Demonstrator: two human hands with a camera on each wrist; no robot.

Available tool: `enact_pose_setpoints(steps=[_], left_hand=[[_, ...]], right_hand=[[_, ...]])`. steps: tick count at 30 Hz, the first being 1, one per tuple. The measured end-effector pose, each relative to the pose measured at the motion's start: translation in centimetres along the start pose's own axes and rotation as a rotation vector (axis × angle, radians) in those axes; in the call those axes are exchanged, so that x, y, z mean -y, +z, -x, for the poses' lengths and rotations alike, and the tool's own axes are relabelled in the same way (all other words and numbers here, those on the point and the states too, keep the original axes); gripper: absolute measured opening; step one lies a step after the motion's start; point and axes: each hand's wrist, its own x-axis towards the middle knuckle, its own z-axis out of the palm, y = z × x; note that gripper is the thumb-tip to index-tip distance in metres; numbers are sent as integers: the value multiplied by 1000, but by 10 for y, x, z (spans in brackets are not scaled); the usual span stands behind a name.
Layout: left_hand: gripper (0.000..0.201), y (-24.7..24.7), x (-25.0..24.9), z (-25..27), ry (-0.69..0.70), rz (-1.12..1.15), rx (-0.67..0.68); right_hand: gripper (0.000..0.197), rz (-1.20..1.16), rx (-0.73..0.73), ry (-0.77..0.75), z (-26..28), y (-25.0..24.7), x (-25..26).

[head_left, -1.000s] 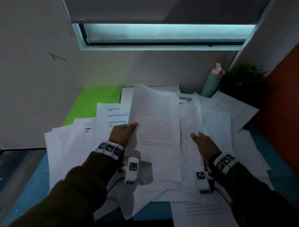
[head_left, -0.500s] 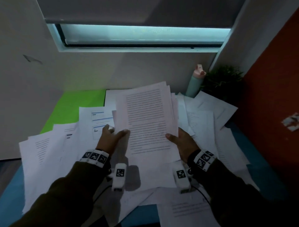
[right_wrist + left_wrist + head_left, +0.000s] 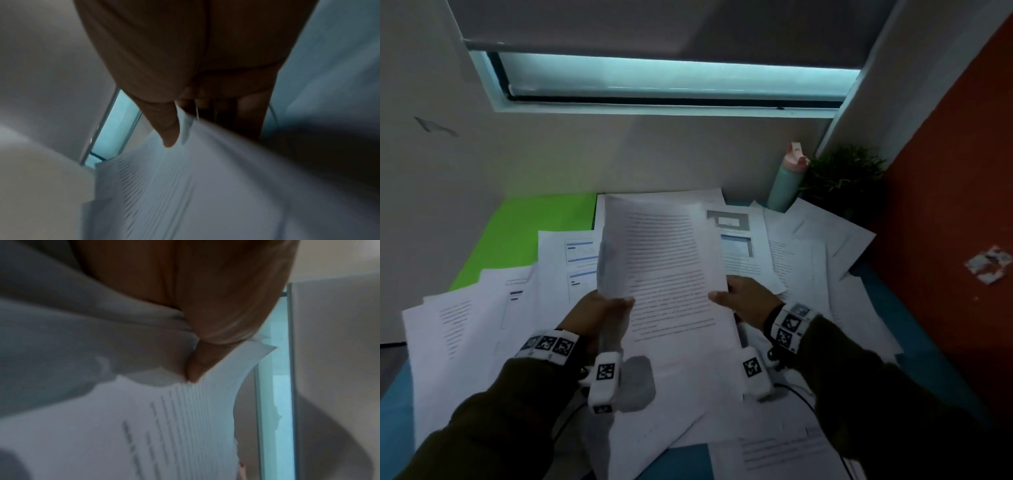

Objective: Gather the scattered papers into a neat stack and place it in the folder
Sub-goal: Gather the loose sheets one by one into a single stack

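Stack (image 3: 667, 274) of printed sheets sat centre frame in the head view, lifted off the bench and tilted up toward the camera, top edge near the window sill. Text lines visible on the top sheet; blurred. A loose sheet at the stack's left edge stood out of line with the rest.

Left hand (image 3: 599, 315) held the stack's lower left edge, grip closed on the paper with the thumb on top. Left wrist view confirmed it: thumb (image 3: 197, 368) pressed down on the top sheet (image 3: 144, 426), fingers hidden beneath. Right hand (image 3: 748, 301) held the lower right edge, grip likewise closed on the paper. Right wrist view, blurred, showed the thumb (image 3: 166, 129) over the sheets (image 3: 185, 186) and the fingers below.

Both wrists wore white marker bands; a white tagged block hung under each.

Beneath and around the stack, loose papers (image 3: 465, 325) lay scattered and overlapping across the bench, from left of frame to right and lower right. One with grey and blue boxes (image 3: 736, 236) lay just right of the stack.

Green folder (image 3: 527, 233) lay flat at upper left of the bench, against the wall, partly covered by papers. Blue bench (image 3: 914, 329) showed at right edge.

Upper right, in the corner: teal bottle (image 3: 787, 185) with pink cap, upright, touching the paper pile. Green plant (image 3: 842, 174) just beside it. Window (image 3: 671, 77) above, blind mostly down. Red wall (image 3: 962, 171) at right.
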Motion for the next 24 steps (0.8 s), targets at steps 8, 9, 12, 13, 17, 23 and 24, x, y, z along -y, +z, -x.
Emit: enact_pose_setpoints(steps=[8,9,12,13,17,23,24], left_hand=[[31,-4,15,-13,53,-93,-125],[22,-3,16,-14,66,-101,-137],[11,-2,19,-15,101,-152,-147],[12,-2,19,-16,111,-164,-145],[28,-5,19,-17,125,-168,-123],[42,-9,23,-20,136,-181,-133],[44,-10,24,-21,140,-176,-132]], right_hand=[[78,125,-458,468,-61,-81,-7],[78,80,-448,519,-67,-86,-8],[86,35,-452,595,-81,-88,-8],[89,43,-452,607,-85,-86,-8],[60,178,-320,500,-91,-80,-7],[40,294,-423,246,-68,-112,-9],[40,316,-437,233,-63,-120,-13]])
